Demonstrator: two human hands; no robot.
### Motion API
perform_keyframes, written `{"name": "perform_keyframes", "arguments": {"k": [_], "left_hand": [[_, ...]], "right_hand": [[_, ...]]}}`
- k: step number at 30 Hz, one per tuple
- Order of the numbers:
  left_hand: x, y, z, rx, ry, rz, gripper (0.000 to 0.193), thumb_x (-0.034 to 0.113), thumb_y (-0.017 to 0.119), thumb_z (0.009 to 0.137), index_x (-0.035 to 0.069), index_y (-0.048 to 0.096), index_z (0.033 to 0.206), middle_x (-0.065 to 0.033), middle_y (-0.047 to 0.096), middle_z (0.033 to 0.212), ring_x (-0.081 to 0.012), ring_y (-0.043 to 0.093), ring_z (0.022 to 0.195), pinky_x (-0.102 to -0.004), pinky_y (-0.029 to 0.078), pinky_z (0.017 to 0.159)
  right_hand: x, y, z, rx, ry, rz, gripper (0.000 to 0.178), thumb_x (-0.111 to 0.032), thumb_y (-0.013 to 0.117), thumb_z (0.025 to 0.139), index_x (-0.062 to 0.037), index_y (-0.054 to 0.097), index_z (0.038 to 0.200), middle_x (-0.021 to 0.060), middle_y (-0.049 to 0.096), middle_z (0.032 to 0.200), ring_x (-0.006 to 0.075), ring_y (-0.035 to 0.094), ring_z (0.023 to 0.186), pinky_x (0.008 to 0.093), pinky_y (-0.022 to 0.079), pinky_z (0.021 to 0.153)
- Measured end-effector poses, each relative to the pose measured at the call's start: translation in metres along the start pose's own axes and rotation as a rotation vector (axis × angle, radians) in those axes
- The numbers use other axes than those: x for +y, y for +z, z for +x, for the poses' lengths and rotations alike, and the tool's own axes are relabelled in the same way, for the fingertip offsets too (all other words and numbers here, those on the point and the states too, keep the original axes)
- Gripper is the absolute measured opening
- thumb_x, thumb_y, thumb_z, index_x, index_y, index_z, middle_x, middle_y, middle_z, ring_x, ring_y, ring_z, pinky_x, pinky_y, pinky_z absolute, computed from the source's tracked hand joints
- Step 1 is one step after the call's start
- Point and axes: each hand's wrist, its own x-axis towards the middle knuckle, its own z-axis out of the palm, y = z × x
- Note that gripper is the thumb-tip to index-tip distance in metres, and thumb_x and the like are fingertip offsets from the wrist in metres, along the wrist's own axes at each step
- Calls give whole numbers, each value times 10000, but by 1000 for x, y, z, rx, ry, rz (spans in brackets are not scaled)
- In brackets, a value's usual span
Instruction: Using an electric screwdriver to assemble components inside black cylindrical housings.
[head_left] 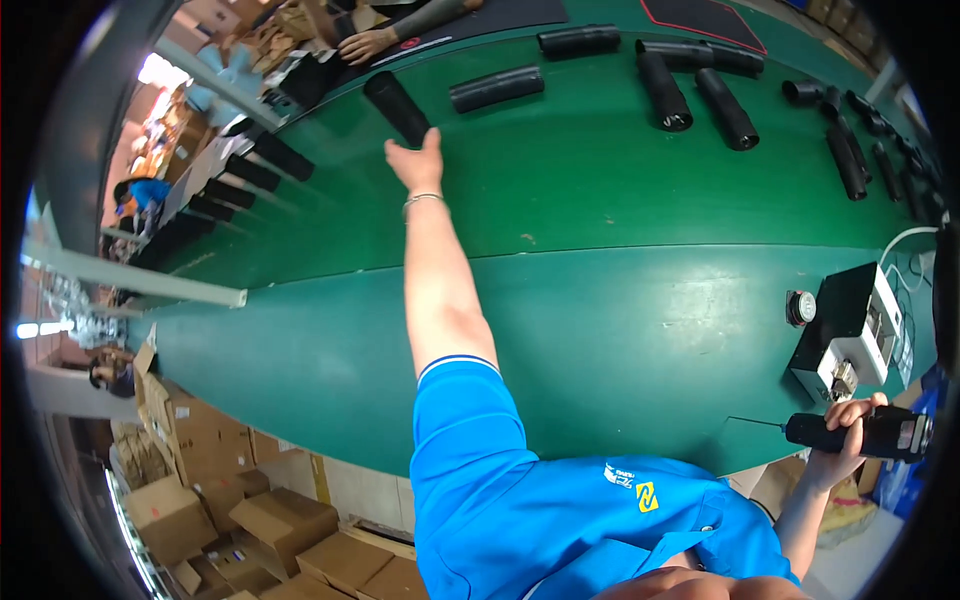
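My left hand (416, 163) is stretched far over the green table, thumb and fingers spread at the near end of a black tube (396, 106). Whether the fingers touch it I cannot tell. At the lower right, my right hand (842, 440) grips a black electric screwdriver (890, 433) whose long thin bit (752, 421) points left over the table edge. Close to that hand stands a black and white box-shaped device (850, 335) with metal parts on its front. A small round metal-rimmed part (800, 308) lies beside it.
More black tubes lie across the far side, among them one tube (496, 88) and another (727, 108). A row of black pieces (250, 172) stands at the left. A co-worker's hand (368, 45) rests by a dark mat. Cardboard boxes (285, 525) fill the lower left.
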Motion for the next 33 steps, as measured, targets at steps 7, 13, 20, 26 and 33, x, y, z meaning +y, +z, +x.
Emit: {"name": "perform_keyframes", "arguments": {"k": [7, 13, 20, 26, 33], "left_hand": [[-25, 31, 59, -146, 60, -289, 571, 275, 780, 594, -57, 462, 932, -177, 577, 832, -258, 575, 695, -332, 475, 677], [-10, 34, 71, -115, -87, -248, 604, 252, 764, 618, -86, 451, 1008, -185, 582, 926, -248, 586, 768, -289, 476, 716], [69, -7, -8, -241, 70, -412, 499, 165, 725, 662, -58, 464, 1024, -169, 576, 947, -222, 580, 784, -285, 470, 735], [193, -68, -165, -945, 86, -564, 302, 36, 655, 653, 22, 588, 947, -64, 599, 875, -138, 553, 723, -234, 447, 696], [252, -106, -351, -1362, 184, -684, 472, 61, 754, 583, 18, 556, 1008, -80, 615, 975, -161, 596, 815, -280, 473, 726]], "right_hand": [[-3, 6, 6, 184, 134, 25, 330, -15, 435, 804, -74, 367, 1122, 21, 452, 676, 101, 430, 529, 211, 343, 554], [-7, 24, 5, 200, 45, -27, 348, -58, 472, 802, -55, 374, 1136, 47, 475, 695, 133, 454, 532, 238, 363, 546], [-5, 12, 3, 207, 31, 73, 355, -50, 468, 796, -42, 374, 1138, 57, 474, 682, 139, 461, 529, 249, 373, 537], [-2, -19, 5, 218, 33, 229, 364, -53, 473, 793, -32, 377, 1144, 64, 478, 678, 144, 468, 537, 251, 383, 535], [-41, -87, 17, -8, -107, 499, 373, -116, 448, 831, -16, 390, 1185, 61, 486, 738, 143, 472, 568, 255, 378, 550]]}}
